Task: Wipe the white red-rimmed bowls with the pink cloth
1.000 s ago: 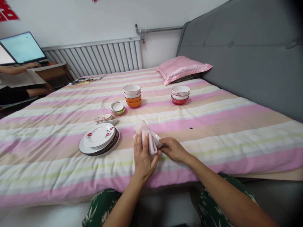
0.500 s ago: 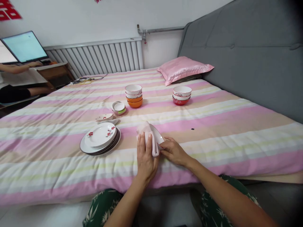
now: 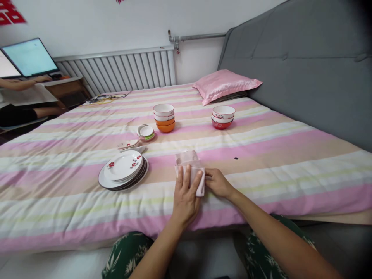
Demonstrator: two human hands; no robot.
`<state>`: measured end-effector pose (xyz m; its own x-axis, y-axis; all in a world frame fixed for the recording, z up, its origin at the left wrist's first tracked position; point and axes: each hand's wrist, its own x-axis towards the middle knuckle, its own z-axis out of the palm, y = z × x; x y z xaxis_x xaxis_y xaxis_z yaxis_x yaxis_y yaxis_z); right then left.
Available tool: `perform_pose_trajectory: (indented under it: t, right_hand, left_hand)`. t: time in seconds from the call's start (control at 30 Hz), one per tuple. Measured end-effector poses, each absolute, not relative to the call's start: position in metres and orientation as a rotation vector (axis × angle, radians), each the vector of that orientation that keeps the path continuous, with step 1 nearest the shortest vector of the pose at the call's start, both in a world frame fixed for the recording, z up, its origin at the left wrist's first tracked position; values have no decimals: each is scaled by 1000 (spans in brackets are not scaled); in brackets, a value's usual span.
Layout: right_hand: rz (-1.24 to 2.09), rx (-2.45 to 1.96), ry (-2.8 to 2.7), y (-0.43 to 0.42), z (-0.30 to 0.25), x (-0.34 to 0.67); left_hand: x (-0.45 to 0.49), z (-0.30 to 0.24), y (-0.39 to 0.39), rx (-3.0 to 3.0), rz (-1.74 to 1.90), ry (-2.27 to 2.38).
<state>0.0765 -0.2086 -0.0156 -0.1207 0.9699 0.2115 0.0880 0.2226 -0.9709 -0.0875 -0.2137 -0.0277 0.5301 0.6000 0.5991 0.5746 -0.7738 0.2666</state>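
Note:
A folded pale pink cloth [image 3: 190, 164] lies over a small white dish near the bed's front edge; the dish is almost wholly hidden beneath it now. My left hand [image 3: 187, 193] presses on the cloth from above, fingers laid along it and thumb at its right side. At the right edge of the cloth, my right hand [image 3: 217, 183] pinches the dish's rim, its fingertips partly covered by the cloth. To the left stands a stack of plates [image 3: 123, 170], the top one white with red flowers.
Beyond the plates are small dishes [image 3: 128, 145] and little bowls [image 3: 145, 132]. Two bowl stacks stand farther back, one white and orange [image 3: 164, 118], one white and red [image 3: 223, 117]. A pink pillow [image 3: 226, 84] rests by the grey headboard [image 3: 296, 77]. A person's arm [image 3: 20, 84] shows far left.
My left hand and the cloth have shifted right across the dish, covering the part that was visible. My right hand has moved slightly right, still at the rim.

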Motion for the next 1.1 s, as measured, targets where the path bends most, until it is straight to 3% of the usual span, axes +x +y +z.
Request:
perform_pose_trajectory:
  t: [1.1]
  right_hand:
    - [1365,-1050,-810,-203,-2,96]
  left_hand:
    - [-88,-27,-218,2897,559,950]
